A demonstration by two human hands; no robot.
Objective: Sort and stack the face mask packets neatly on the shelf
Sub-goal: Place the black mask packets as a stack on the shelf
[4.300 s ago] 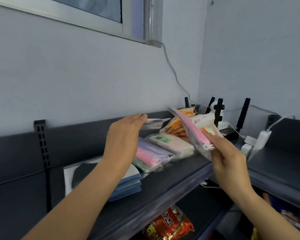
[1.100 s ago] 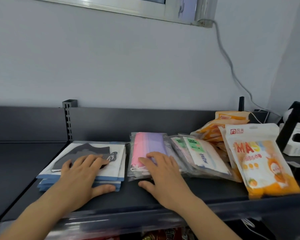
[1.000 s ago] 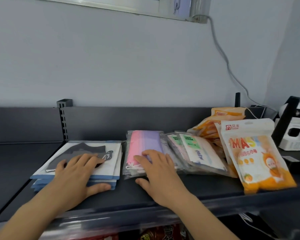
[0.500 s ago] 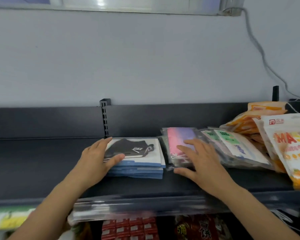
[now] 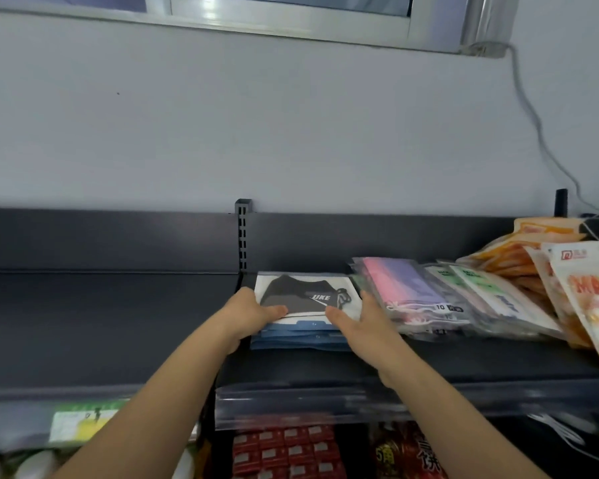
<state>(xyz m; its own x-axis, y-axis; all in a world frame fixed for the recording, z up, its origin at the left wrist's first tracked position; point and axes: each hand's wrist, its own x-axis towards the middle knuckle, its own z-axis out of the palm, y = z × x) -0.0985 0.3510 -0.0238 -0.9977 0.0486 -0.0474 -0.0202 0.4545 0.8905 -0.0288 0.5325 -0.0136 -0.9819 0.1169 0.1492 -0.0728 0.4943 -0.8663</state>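
A: What have the two hands got?

B: The left hand (image 5: 253,311) and right hand (image 5: 357,321) bracket the blue stack (image 5: 298,335) of flat packets, one at each side edge. Each grip is spread around the stack rather than pinching: thumbs lie on the top packet (image 5: 305,295), the one showing a black mask, while the fingers run along the sides, mostly hidden.

A: Why hold it that way?

B: My guess is squaring up. Pressing from both sides lines the edges, and thumbs on top keep the slick top packet from sliding.

A: Where does the stack sit?

B: On the dark shelf (image 5: 118,323), between the two grips, close to the slotted upright (image 5: 242,236) behind the left grip.

A: And the other packets?

B: Just beyond the right grip, the pink-purple packets (image 5: 405,288) lean against one another, nearly touching that hand. Further right come the green-label packets (image 5: 481,292), then the orange bags (image 5: 588,299) in a loose, tilted heap.

A: So how far along?

B: The kinds look grouped, yet only the blue stack seems tidy. The leaning rows to the right likely need flattening.

A: Any risk?

B: The right wrist could nudge the pink-purple packets.
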